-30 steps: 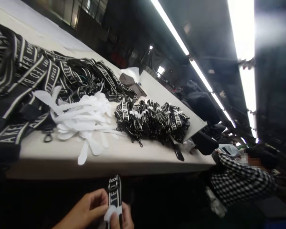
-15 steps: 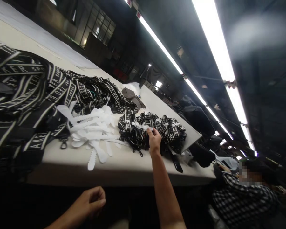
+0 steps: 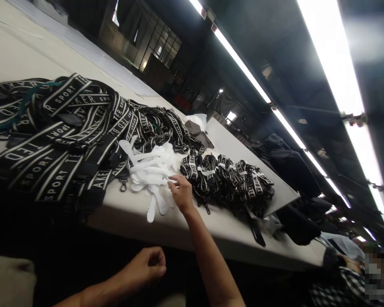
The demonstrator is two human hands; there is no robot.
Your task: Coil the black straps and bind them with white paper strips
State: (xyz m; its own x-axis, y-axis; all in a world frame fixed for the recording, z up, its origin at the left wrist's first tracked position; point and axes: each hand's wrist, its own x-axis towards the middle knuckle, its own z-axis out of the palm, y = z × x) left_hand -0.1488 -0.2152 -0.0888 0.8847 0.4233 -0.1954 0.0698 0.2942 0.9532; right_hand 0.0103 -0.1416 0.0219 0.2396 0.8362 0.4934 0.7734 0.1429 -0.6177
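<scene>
At the right side of a pile of white toothed strips (image 3: 153, 168), my right hand (image 3: 181, 194) has its thumb and fingertips pinched at the end of one strip. Several strips have serrated edges and rounded ends. My left hand (image 3: 149, 265) is loosely curled below the table's front edge, and nothing shows in its fingers. Just right of my right hand lie bundled black straps (image 3: 224, 177) with white lettering, several bound with white bands. A metal clip (image 3: 208, 209) hangs from one bundle.
A large heap of loose lettered straps (image 3: 70, 128) covers the table's left part and overhangs its front edge. Dark grey folded pieces (image 3: 195, 128) lie behind. A co-worker's checked sleeve (image 3: 353, 277) shows at lower right, near dark bags (image 3: 294, 221). The pale table edge (image 3: 141, 221) runs below the strips.
My right hand has moved left from the bundled straps to the white strip pile. My left hand stays curled low. The view has turned left, shifting the scene rightward.
</scene>
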